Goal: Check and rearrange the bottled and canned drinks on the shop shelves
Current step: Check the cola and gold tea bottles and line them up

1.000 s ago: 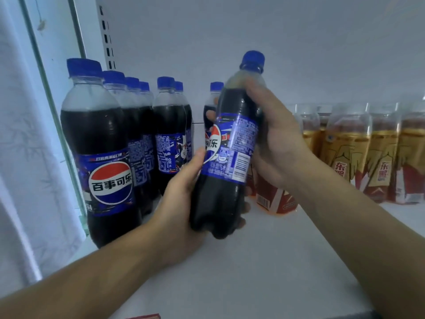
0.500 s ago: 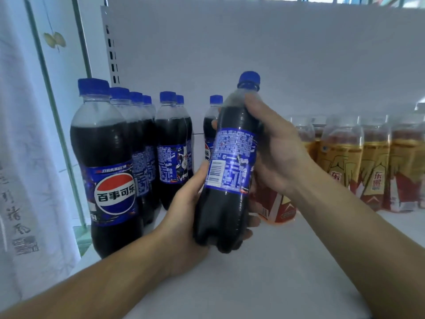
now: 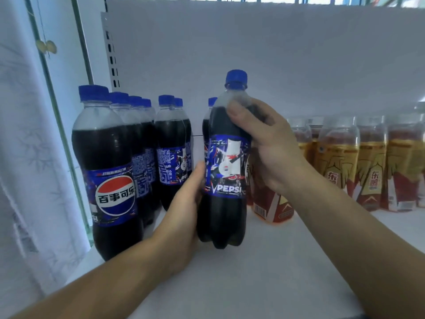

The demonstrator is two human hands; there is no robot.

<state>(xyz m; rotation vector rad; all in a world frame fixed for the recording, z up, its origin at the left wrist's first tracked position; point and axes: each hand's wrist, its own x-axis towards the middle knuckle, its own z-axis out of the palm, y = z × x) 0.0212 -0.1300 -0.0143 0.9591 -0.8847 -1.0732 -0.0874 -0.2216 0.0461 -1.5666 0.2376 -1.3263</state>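
Since half a second ago the cola bottle (image 3: 226, 171) has turned: I now see its PEPSI face, not the barcode. My left hand (image 3: 184, 215) grips its lower body and my right hand (image 3: 269, 148) its shoulder, upright over the mid-shelf (image 3: 253, 284). Seven more cola bottles (image 3: 108, 169) stand at the left edge, and at least six gold bottles (image 3: 338, 162) at the right.

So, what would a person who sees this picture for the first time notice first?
The eye goes first to the dark cola bottle with a blue cap in the middle, gripped by both hands: the left hand round its lower part, the right hand near its neck. Next come the rows of cola bottles on the left of the white shelf, and the gold-and-red bottles lined up on the right.
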